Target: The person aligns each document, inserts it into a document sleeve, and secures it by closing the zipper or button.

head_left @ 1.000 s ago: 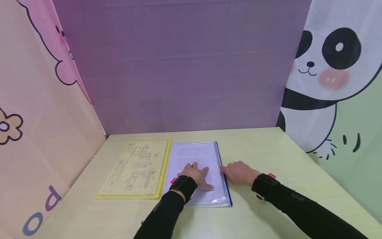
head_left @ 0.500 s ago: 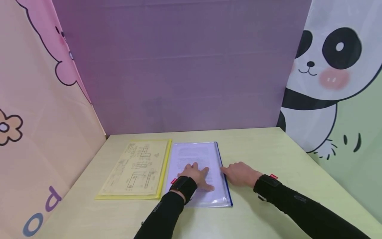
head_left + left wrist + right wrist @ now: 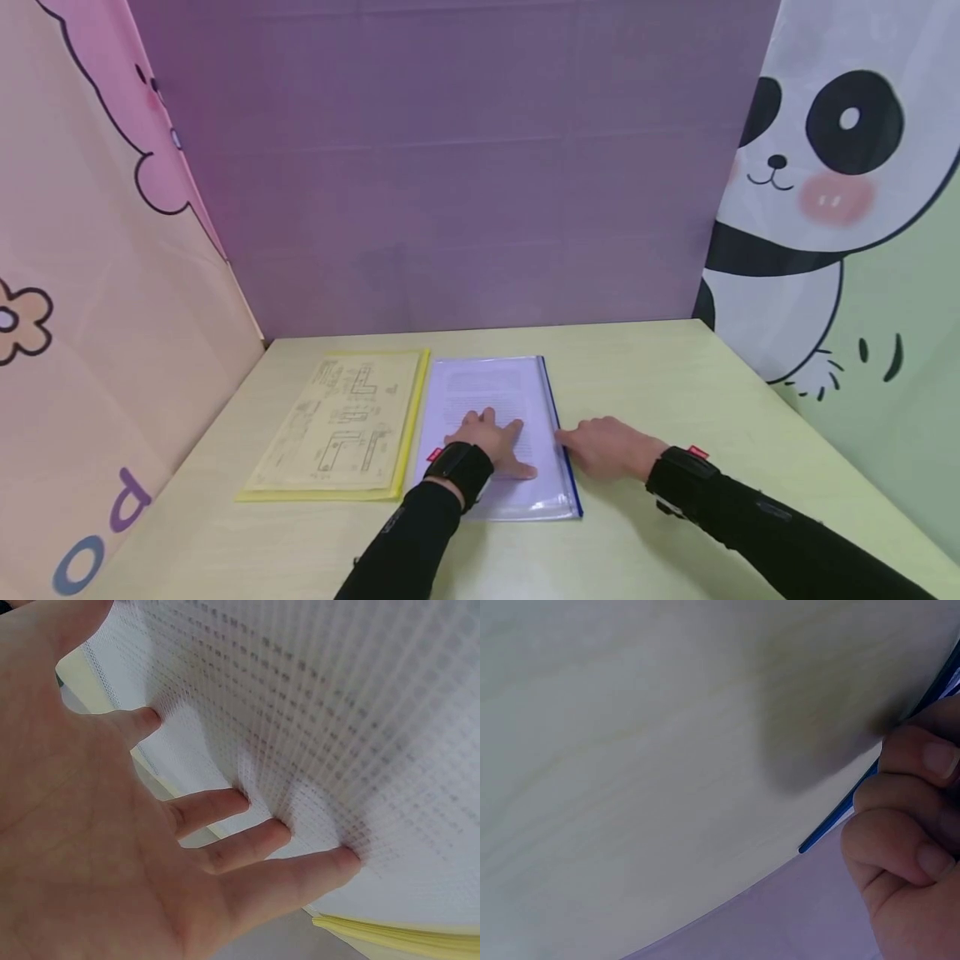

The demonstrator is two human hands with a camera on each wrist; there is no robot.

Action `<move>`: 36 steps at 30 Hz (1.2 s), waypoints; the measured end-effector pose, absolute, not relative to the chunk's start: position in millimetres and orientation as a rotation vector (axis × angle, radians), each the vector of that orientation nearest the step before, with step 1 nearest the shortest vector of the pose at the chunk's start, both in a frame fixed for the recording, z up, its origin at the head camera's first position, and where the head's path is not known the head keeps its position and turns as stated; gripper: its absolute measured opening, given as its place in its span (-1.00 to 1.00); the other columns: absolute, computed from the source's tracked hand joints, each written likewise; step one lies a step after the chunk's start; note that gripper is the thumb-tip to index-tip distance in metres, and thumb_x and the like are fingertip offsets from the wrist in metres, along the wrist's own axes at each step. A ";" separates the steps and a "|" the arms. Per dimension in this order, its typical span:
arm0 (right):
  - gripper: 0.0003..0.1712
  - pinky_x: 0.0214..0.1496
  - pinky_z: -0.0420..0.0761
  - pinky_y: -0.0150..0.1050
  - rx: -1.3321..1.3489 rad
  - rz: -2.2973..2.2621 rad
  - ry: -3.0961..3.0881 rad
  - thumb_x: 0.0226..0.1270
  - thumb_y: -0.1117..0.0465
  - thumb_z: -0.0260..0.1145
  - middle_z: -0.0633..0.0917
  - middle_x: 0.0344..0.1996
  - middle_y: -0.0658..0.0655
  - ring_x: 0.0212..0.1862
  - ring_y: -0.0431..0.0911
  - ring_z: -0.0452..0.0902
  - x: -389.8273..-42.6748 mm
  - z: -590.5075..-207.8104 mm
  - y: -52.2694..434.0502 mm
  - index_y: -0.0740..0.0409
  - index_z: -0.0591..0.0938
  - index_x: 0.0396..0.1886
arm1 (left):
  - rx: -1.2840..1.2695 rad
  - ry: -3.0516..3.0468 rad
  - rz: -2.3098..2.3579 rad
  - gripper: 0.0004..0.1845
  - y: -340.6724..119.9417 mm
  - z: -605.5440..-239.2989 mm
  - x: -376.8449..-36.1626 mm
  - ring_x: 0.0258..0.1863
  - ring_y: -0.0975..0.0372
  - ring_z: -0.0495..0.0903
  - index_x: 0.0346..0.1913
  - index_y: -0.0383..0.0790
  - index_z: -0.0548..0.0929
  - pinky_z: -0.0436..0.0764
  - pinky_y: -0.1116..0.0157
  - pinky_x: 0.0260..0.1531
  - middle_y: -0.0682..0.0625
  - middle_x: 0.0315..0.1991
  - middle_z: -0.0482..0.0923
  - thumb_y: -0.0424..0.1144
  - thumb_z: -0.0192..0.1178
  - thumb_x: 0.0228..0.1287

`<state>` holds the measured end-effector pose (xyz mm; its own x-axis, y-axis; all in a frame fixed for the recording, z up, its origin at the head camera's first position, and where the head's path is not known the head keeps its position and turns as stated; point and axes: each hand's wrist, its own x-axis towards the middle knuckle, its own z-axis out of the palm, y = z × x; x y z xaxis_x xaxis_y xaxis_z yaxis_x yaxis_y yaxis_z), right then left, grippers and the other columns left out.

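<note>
purple back wall | panda wall | pale-green table

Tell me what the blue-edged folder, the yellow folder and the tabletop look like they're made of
Blue-edged folder: likely clear glossy plastic; printed text shows through under the left hand, and its near end glints. The right hand is at its blue strip.
Yellow folder: seemingly translucent yellow plastic over a drawing sheet.
Tabletop: pale wood-grain, probably laminate; matte, with faint streaks.
</note>
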<state>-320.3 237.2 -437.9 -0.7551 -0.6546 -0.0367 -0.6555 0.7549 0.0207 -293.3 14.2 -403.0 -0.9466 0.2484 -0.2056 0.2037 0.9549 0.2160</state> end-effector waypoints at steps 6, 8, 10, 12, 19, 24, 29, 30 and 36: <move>-0.93 -0.41 0.54 -0.27 -1.083 0.080 2.918 0.46 0.24 0.27 0.49 -0.60 -0.08 -0.54 -0.22 0.41 -318.6 -438.2 237.5 0.07 0.60 -0.12 | 0.348 2.891 0.258 -0.14 14.3 -404.7 -292.0 0.37 -0.09 0.30 0.49 0.21 0.41 0.45 -0.27 0.17 -0.18 0.46 0.28 0.35 0.37 0.13; -0.93 -0.40 0.56 -0.26 -1.087 0.087 2.925 0.46 0.24 0.27 0.50 -0.60 -0.08 -0.54 -0.22 0.43 -318.6 -438.4 237.7 0.07 0.60 -0.12 | 0.357 2.902 0.249 -0.14 14.6 -405.4 -291.9 0.36 -0.11 0.31 0.50 0.20 0.41 0.46 -0.28 0.15 -0.19 0.45 0.29 0.36 0.36 0.14; -0.92 -0.40 0.58 -0.24 -1.085 0.089 2.933 0.45 0.24 0.27 0.52 -0.60 -0.07 -0.54 -0.21 0.44 -318.7 -438.5 237.8 0.07 0.61 -0.12 | 0.362 2.912 0.237 -0.14 15.1 -405.8 -291.3 0.34 -0.13 0.33 0.50 0.20 0.40 0.47 -0.28 0.14 -0.19 0.45 0.29 0.36 0.34 0.16; -0.91 -0.39 0.59 -0.23 -1.081 0.093 2.939 0.45 0.24 0.27 0.52 -0.60 -0.06 -0.53 -0.20 0.45 -319.0 -438.9 237.8 0.08 0.61 -0.11 | 0.366 2.922 0.220 -0.15 15.8 -406.5 -290.4 0.32 -0.14 0.36 0.51 0.20 0.39 0.48 -0.28 0.12 -0.20 0.43 0.31 0.36 0.32 0.17; -0.88 -0.39 0.55 -0.24 -1.030 0.128 2.972 0.44 0.18 0.30 0.50 -0.60 -0.09 -0.54 -0.21 0.40 -323.7 -441.7 237.4 0.07 0.63 -0.11 | 0.334 2.982 0.192 -0.20 23.3 -411.5 -286.7 0.27 -0.20 0.41 0.48 0.12 0.43 0.54 -0.31 0.03 -0.28 0.37 0.38 0.35 0.28 0.23; -0.89 -0.39 0.56 -0.21 -0.972 0.163 3.012 0.41 0.19 0.32 0.49 -0.60 -0.08 -0.53 -0.20 0.37 -329.2 -441.5 240.2 0.08 0.62 -0.14 | 0.362 3.014 0.232 -0.24 27.3 -417.6 -290.0 0.32 -0.23 0.37 0.47 0.09 0.44 0.50 -0.32 0.05 -0.28 0.38 0.36 0.35 0.21 0.30; -0.91 -0.40 0.60 -0.16 -0.988 0.196 3.026 0.41 0.20 0.32 0.49 -0.61 -0.03 -0.54 -0.15 0.41 -331.7 -438.4 238.7 0.10 0.59 -0.21 | 0.376 3.007 0.241 -0.26 26.1 -420.2 -299.9 0.32 -0.19 0.36 0.48 0.10 0.43 0.44 -0.32 0.12 -0.21 0.40 0.35 0.34 0.18 0.33; -0.90 -0.40 0.61 -0.16 -0.978 0.213 3.030 0.40 0.19 0.33 0.49 -0.61 -0.03 -0.54 -0.14 0.42 -332.4 -437.9 237.8 0.09 0.58 -0.22 | 0.377 3.004 0.243 -0.26 25.9 -420.4 -301.8 0.33 -0.18 0.36 0.48 0.10 0.43 0.43 -0.33 0.14 -0.20 0.41 0.34 0.34 0.17 0.33; -0.89 -0.36 0.64 -0.09 -0.897 0.274 3.045 0.39 0.19 0.33 0.53 -0.57 0.02 -0.49 -0.09 0.47 -343.7 -439.5 233.7 0.11 0.57 -0.24 | 0.352 3.004 0.272 -0.28 27.7 -425.0 -315.9 0.37 -0.18 0.32 0.47 0.09 0.44 0.36 -0.34 0.20 -0.19 0.42 0.33 0.33 0.16 0.35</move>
<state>-343.7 233.7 -439.5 -0.8405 -0.5417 -0.0054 -0.5340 0.8268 0.1768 -315.9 27.7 -425.0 -0.9678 0.2377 -0.0825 0.2191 0.9573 0.1886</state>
